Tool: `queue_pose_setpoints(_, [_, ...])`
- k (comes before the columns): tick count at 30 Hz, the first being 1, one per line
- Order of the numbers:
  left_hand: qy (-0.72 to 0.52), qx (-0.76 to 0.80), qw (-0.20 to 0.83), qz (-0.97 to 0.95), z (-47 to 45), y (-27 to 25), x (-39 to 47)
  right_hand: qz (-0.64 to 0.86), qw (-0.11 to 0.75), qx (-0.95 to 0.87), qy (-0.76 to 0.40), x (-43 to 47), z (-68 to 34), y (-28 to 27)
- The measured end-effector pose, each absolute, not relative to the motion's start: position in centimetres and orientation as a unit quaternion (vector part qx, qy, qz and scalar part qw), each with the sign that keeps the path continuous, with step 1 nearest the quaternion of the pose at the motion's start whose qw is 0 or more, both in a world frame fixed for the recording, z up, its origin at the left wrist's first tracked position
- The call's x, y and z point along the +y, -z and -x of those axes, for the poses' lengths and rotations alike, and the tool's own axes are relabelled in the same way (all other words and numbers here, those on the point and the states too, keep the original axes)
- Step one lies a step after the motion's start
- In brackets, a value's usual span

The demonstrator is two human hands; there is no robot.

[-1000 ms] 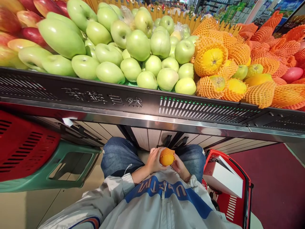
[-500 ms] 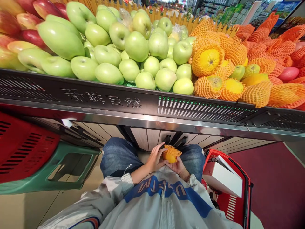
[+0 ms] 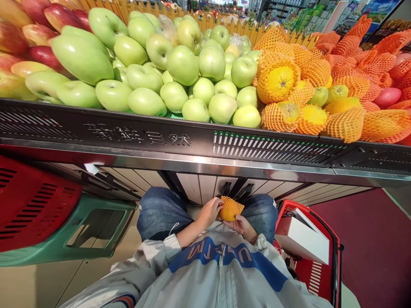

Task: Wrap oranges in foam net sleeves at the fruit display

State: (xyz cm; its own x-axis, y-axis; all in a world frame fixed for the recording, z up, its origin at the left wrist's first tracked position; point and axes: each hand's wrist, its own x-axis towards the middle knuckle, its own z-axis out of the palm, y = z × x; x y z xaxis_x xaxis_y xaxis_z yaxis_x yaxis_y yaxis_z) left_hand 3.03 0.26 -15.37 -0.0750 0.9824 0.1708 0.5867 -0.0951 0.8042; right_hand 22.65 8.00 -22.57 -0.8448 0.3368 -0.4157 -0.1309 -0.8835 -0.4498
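Observation:
An orange (image 3: 228,214) sits low in front of my lap, its far side covered by an orange foam net sleeve (image 3: 233,204) and its near side bare. My right hand (image 3: 243,226) cups the fruit from below and from the right, fingers curled round it. On the left side, the fingertips of my left hand (image 3: 210,212) are closed on the edge of the net sleeve against the fruit. Its other fingers are folded and partly hidden.
A black-fronted display shelf (image 3: 154,134) spans ahead, heaped with green apples (image 3: 183,65), netted oranges (image 3: 278,81) and red netted fruit (image 3: 385,68). A red basket (image 3: 35,201) rests on a green stool (image 3: 96,205) at left. Another red basket (image 3: 332,256) holding a white box (image 3: 303,239) stands at right.
My left hand's fingers, spread over the fruit before, have drawn in and closed on the sleeve's left edge. The orange stays in my right hand, nearly in place.

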Motion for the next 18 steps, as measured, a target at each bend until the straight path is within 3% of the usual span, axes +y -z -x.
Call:
queue_pose_setpoints(11, [-0.400,0.593,0.314,-0.625,-3.1,15.5,-0.4,0.301,0.214,-0.196,-0.908,8.0,-22.0,20.9])
queue_pose_setpoints(18, [-0.456,0.633,0.430,-0.455,-2.9,17.4,0.2,0.319,0.223,-0.222,-0.894,7.5,-21.4,20.5])
